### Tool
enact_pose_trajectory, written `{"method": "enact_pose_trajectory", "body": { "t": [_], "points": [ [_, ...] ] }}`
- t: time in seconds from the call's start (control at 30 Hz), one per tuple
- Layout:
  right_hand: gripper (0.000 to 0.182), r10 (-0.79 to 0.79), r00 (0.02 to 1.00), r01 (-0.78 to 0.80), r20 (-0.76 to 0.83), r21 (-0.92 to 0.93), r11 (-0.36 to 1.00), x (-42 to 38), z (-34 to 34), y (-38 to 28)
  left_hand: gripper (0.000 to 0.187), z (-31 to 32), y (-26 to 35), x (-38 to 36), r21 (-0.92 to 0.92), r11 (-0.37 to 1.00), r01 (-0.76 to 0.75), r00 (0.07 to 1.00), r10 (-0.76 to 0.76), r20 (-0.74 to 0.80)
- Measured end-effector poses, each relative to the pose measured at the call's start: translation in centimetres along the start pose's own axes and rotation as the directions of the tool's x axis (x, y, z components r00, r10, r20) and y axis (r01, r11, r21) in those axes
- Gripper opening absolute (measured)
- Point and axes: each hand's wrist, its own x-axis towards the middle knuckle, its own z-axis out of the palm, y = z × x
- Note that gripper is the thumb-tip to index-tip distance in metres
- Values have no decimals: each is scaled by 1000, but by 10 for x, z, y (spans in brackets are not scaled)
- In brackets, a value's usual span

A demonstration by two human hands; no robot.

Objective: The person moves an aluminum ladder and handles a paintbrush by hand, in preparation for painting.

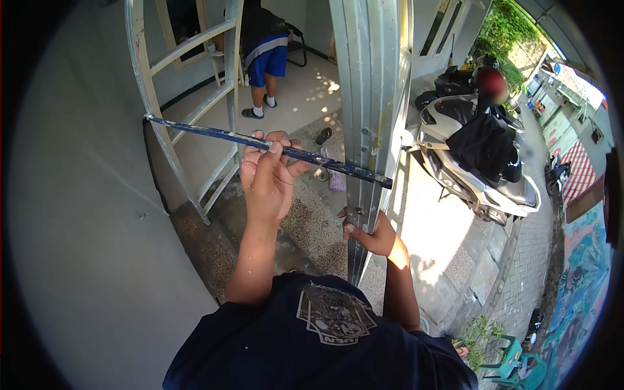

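My left hand (268, 174) is closed around a long, thin, dark blue rod (214, 134) spattered with pale paint. The rod slants slightly downward to the right. Its left end overlaps the ladder in view, and its right end crosses in front of a grey metal post (369, 78); whether either end touches cannot be told. Lower down, my right hand (376, 235) wraps around that same post, thumb on the near face. Screw heads dot the post's surface.
A paint-marked ladder (144, 71) stands at left beside a grey wall (84, 195). Another person (265, 52) in blue shorts bends over farther back. A sandal (324, 135) lies on the floor. At right are a parked scooter (448, 156) and green plastic chairs (520, 367).
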Motion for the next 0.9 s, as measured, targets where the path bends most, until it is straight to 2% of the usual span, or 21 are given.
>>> {"method": "enact_pose_trajectory", "body": {
  "t": [0.1, 0.13, 0.27, 0.37, 0.43, 0.57, 0.73, 0.9],
  "points": [
    [30, 16, 998, -13, -62, 49, 999, -4, -5, 7, 16, 1, -4, 1, 11, 1000, 1, 1000, -1, 1],
    [29, 49, 998, -48, -25, 24, 999, -6, -11, 3, 15, 3, -7, 1, -13, 1000, -2, 1000, 2, 8],
    [29, 39, 995, -34, -91, 57, 998, -14, -22, 10, 16, 8, -14, -2, 5, 999, 34, 999, -34, 19],
    [30, 75, 996, -74, -56, 34, 997, -20, -30, 10, 16, 8, -17, -3, 31, 999, 43, 999, -43, -1],
    [32, -11, 990, 18, -141, 52, 998, -25, -32, 4, 19, 9, -20, -3, -8, 999, 50, 999, -50, -10],
    [36, 84, 992, -82, -91, 26, 996, -33, -41, 8, 18, 11, -23, -7, -1, 998, 63, 998, -63, -20],
    [45, 63, 990, -58, -126, 38, 998, -32, -38, 19, 18, 12, -27, -9, -30, 998, 52, 999, -52, -2],
    [42, 66, 993, -63, -96, 35, 997, -26, -33, 13, 19, 8, -22, -8, -33, 998, 59, 998, -60, -16]
  ]
}}
